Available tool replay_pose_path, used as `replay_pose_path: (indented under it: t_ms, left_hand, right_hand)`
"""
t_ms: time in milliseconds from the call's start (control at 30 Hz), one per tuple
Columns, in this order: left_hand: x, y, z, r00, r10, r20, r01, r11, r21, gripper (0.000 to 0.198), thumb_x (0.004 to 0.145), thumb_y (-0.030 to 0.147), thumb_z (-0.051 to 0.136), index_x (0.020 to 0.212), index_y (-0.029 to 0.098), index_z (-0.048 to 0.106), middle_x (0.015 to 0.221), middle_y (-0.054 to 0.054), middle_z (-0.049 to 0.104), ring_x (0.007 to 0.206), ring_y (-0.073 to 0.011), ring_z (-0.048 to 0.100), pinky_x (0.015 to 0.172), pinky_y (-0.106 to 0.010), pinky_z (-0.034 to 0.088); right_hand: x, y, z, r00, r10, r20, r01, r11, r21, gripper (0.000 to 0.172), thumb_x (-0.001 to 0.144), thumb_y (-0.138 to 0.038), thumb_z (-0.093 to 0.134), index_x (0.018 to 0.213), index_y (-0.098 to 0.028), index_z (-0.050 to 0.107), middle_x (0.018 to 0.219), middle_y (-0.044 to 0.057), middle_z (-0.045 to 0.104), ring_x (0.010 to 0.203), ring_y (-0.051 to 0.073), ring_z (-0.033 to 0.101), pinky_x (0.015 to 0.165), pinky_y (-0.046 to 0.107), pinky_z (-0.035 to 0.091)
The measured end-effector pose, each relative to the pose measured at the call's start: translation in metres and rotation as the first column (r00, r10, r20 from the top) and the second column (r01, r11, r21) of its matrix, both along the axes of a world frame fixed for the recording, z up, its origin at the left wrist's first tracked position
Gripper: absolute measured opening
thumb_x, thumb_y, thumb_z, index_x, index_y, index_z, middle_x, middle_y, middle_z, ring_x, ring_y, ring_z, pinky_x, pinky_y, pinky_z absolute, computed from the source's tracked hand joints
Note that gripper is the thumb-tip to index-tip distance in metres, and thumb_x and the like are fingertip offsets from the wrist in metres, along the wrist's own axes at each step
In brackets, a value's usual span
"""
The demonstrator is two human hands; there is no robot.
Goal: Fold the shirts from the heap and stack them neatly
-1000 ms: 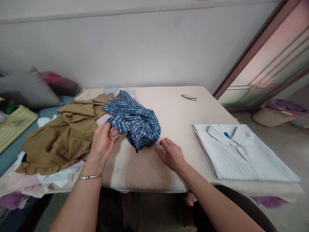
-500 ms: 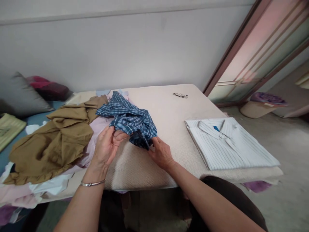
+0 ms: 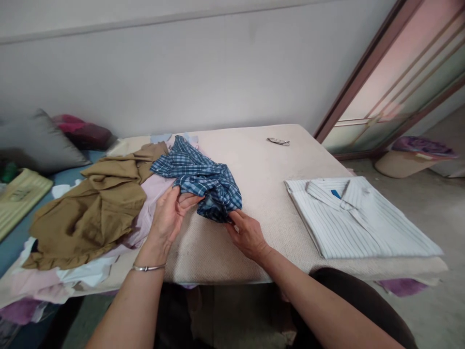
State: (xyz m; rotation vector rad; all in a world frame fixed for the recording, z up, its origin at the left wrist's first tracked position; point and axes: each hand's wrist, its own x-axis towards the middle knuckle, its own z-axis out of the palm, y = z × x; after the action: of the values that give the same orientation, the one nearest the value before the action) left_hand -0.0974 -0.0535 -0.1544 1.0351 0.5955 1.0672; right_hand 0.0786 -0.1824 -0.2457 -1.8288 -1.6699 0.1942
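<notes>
A crumpled blue plaid garment [image 3: 203,169] lies bunched near the middle of the padded bench, its far left part resting over other clothes. My left hand [image 3: 170,213], with a silver bangle at the wrist, grips its near left edge, the fingers partly under the cloth. At the near right edge of the bundle, my right hand [image 3: 249,232] pinches the fabric between thumb and fingers. Just left of it spreads a brown garment [image 3: 90,213] with a gathered hem, on top of pink and white clothes. Folded flat to the right is a white striped shirt [image 3: 363,223].
Eyeglasses [image 3: 278,141] sit towards the back of the cream bench cover [image 3: 254,155]. A grey cushion [image 3: 47,140] and a yellow-green item [image 3: 25,198] are at the left. A lined bin [image 3: 403,164] stands on the floor at right, beside a framed door.
The view has shifted slightly, so everything appears a little further right. Both hands still grip the plaid garment, and its near edge has been tucked or turned a little.
</notes>
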Motion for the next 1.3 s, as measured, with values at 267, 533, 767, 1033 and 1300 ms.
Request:
replay_pose_path:
  t_ms: [267,533,767,1033,1300]
  left_hand:
    - [0.005,-0.002,-0.005,0.999,-0.031,-0.037,0.030,0.998,-0.047,0.029,0.087,0.038,0.071,0.097,0.012,0.066,0.096,-0.013,0.076,0.086,-0.0231,0.075,0.088,-0.041,0.061]
    - [0.006,-0.004,-0.006,0.995,-0.028,-0.097,0.024,0.999,-0.041,0.027,0.085,0.039,0.073,0.094,0.016,0.062,0.089,-0.008,0.076,0.080,-0.0227,0.076,0.081,-0.039,0.061]
    - [0.000,0.013,-0.014,0.898,0.310,-0.311,-0.327,0.945,-0.003,0.017,0.084,0.030,0.064,0.090,0.018,0.054,0.071,-0.003,0.070,0.059,-0.0190,0.070,0.061,-0.029,0.056]
    - [0.025,-0.055,-0.028,0.693,0.425,-0.583,0.306,0.558,0.771,0.015,0.085,0.026,0.070,0.096,0.022,0.060,0.089,-0.006,0.065,0.081,-0.0213,0.063,0.074,-0.033,0.048]
    - [0.047,-0.054,-0.056,0.552,0.294,-0.780,0.565,0.556,0.609,0.007,0.094,0.019,0.053,0.093,0.021,0.059,0.095,-0.007,0.062,0.091,-0.0221,0.061,0.082,-0.035,0.047]
  right_hand:
    - [0.005,0.003,0.001,0.999,-0.027,-0.035,0.025,0.999,-0.035,0.009,0.095,-0.027,0.055,0.102,-0.021,0.057,0.096,0.005,0.067,0.080,0.018,0.062,0.068,0.028,0.040]
    - [0.008,0.004,-0.001,0.997,-0.084,0.003,0.084,0.996,-0.014,0.014,0.098,-0.025,0.042,0.092,-0.021,0.055,0.086,0.005,0.066,0.071,0.018,0.059,0.063,0.029,0.033]
    - [0.024,0.003,0.016,0.983,-0.091,-0.158,0.101,0.993,0.054,0.018,0.093,-0.023,0.044,0.107,-0.020,0.054,0.080,0.003,0.067,0.065,0.017,0.060,0.064,0.028,0.038]
    - [0.038,0.002,0.027,0.972,-0.044,-0.232,0.069,0.993,0.101,0.011,0.093,-0.025,0.051,0.099,-0.022,0.059,0.074,0.001,0.066,0.065,0.015,0.061,0.065,0.026,0.044]
    - [0.029,-0.003,0.037,0.909,0.020,-0.416,0.039,0.990,0.132,0.010,0.094,-0.028,0.054,0.102,-0.023,0.058,0.080,0.000,0.070,0.071,0.015,0.066,0.069,0.026,0.048]
